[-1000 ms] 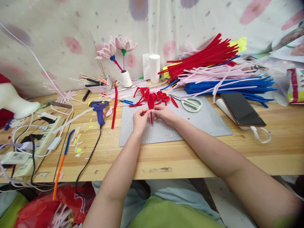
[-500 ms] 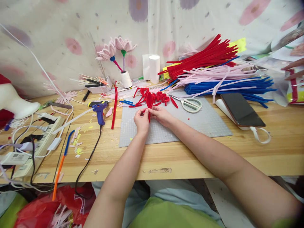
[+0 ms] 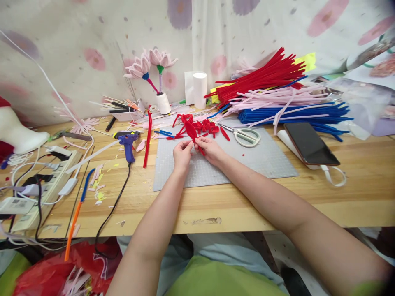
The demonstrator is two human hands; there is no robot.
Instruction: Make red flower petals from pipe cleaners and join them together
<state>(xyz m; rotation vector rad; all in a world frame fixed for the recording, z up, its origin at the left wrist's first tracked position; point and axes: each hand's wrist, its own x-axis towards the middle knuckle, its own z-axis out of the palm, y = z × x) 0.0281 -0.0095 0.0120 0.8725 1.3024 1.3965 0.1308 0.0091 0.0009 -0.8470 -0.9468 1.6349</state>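
Note:
A red fuzzy pipe-cleaner petal (image 3: pixel 190 129) stands up between my hands, tilted to the left. My right hand (image 3: pixel 212 150) pinches its base between thumb and fingers, and a red tail pokes out below. Pressed against the same base are the closed fingertips of my left hand (image 3: pixel 182 155). Just behind lie curled red pipe-cleaner pieces (image 3: pixel 209 126) on the grey cutting mat (image 3: pixel 259 158). A single red petal (image 3: pixel 225 134) and pale-green-handled scissors (image 3: pixel 247 137) rest to their right.
A blue glue gun (image 3: pixel 127 147) with its cord and a red pipe cleaner (image 3: pixel 148 139) lie left of the mat. Red, pink and blue pipe-cleaner bundles (image 3: pixel 290 113) fill the back right. A phone (image 3: pixel 311 144) sits at right, a power strip (image 3: pixel 58 181) at far left.
The red petal has tipped from upright to a leftward lean, and its tail now points to the lower right. Another person's hand at the far right has gone from view.

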